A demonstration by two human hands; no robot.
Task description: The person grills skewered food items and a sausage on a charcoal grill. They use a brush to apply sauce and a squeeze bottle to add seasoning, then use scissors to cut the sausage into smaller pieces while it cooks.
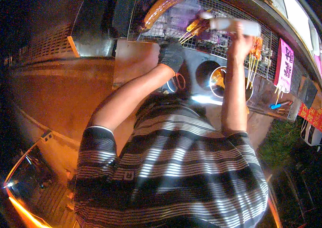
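My left hand (172,52), in a dark glove, is at the front edge of a charcoal grill's wire mesh (220,47). Its fingers close on the stick ends of several food skewers (196,27), whose browned tops lie over the mesh. My bare right hand (240,47) grips a pale shaker bottle (247,27), blurred by motion, held sideways above the grill with its narrow end towards those skewers. Just beyond my right wrist, more reddish skewers (257,47) rest on the mesh with their sticks towards me.
A long glazed brown food piece (158,12) lies at the grill's left. Before my right forearm stands a round metal pot (217,71). Farther right are a pink printed paper bag (285,65) with sticks poking out, a blue-handled item (276,106) and a red banner (320,114) bearing writing.
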